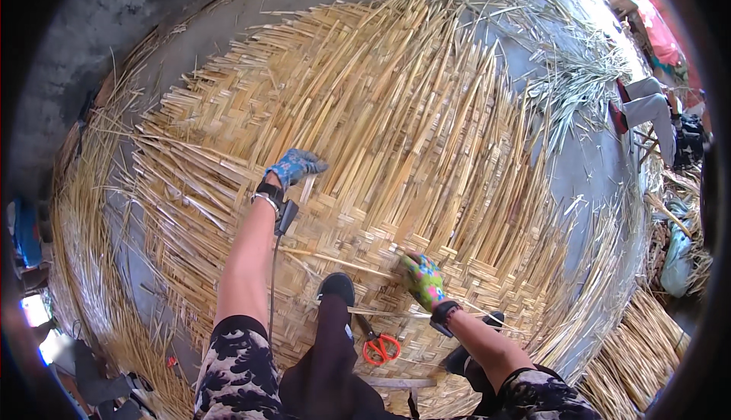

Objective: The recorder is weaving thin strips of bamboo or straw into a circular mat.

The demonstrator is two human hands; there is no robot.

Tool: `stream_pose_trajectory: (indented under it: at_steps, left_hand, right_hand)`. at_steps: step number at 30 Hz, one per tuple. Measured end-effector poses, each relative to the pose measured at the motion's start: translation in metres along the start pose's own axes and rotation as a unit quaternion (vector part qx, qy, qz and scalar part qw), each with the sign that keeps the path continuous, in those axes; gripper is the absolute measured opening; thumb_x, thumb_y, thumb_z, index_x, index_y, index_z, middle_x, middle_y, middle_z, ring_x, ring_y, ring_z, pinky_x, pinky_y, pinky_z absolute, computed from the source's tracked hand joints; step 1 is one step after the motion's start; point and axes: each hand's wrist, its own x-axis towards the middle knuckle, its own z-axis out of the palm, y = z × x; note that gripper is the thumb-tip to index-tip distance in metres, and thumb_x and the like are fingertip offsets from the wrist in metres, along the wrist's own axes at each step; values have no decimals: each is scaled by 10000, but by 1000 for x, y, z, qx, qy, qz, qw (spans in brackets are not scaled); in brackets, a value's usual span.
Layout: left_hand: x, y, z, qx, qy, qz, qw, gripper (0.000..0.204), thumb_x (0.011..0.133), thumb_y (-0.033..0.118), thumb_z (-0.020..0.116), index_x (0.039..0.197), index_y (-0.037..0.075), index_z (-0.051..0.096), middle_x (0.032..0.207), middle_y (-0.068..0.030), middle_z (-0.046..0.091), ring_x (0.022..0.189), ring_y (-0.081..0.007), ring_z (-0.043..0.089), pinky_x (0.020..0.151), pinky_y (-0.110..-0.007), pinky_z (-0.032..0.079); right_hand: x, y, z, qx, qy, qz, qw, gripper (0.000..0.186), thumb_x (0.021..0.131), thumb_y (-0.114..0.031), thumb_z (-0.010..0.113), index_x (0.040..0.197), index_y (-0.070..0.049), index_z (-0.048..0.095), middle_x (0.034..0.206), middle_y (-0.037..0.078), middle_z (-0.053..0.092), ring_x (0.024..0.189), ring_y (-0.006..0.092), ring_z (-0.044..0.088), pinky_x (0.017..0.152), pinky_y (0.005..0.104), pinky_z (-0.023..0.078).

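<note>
Woven mat of split bamboo strips lies flat on grey concrete floor, outdoors in sun, filling the middle of the view. Finished herringbone weave sits near, under the person's feet; loose strip ends fan out toward the far side and left. Long axis of the free strips runs near to far, leaning slightly right.

Left hand, in blue patterned glove, presses down on the weave at left of centre, fingers together and pointing right. Right hand, in green and pink glove, pinches one thin strip that lies crosswise, left to right, over the near weave. Black shoe stands on the mat between the hands. Orange-handled scissors rest on the near edge, just beside the right forearm.

Bare floor is open far right. Loose straw scatters there; bundled strips pile at near right. Another person's legs sit far right, well apart.
</note>
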Motion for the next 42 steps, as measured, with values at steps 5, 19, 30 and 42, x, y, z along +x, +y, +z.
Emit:
stream_pose_trajectory:
  at_steps: [5,19,30,42]
  left_hand:
    - [-27,25,-4,-264,16,-59,963,510,724,316,779,1081,-5,607,870,-25,655,702,-102,545,608,-251,423]
    - [-5,-8,41,102,184,1,978,364,710,168,736,1023,1,653,928,-138,682,817,-204,648,778,-300,499]
    - [-10,-33,42,169,285,69,941,263,768,244,615,971,90,681,939,-100,670,861,-292,631,767,-346,495]
    - [-89,-19,80,473,211,79,852,319,777,165,578,1081,83,627,1086,-156,616,1021,-311,560,921,-399,426]
  right_hand:
    - [-19,17,5,-7,1,27,1000,310,703,-141,639,1011,-144,604,1077,114,558,1035,338,513,853,429,435]
    - [-22,19,-4,40,-31,87,995,301,723,-93,608,1022,-119,633,1049,110,585,990,329,539,827,400,465]
    - [-42,22,8,34,45,57,997,277,719,-89,593,992,-118,629,1006,135,609,955,340,573,784,419,484]
    - [-80,195,-116,155,-74,172,970,284,829,-166,580,1090,-68,635,953,89,679,845,167,635,734,316,507]
